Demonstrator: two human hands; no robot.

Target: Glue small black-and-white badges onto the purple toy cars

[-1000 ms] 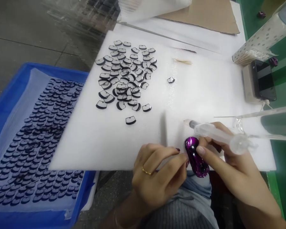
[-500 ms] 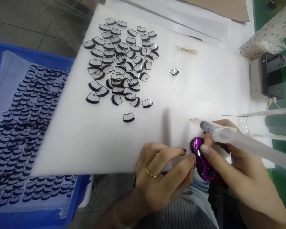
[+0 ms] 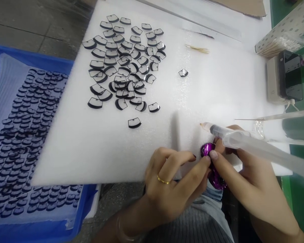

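Our left hand (image 3: 172, 189) and right hand (image 3: 245, 175) pinch a purple toy car (image 3: 212, 165) together at the white foam sheet's (image 3: 218, 91) near edge; our right also grips a syringe (image 3: 243, 141).

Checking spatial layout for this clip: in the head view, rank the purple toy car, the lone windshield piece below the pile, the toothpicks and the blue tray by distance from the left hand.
1. Purple toy car: touching the left hand at its fingertips.
2. Lone windshield piece: up-left on the foam.
3. Blue tray: far left.
4. Toothpicks: top of the foam. Tray and toothpicks are close to call.
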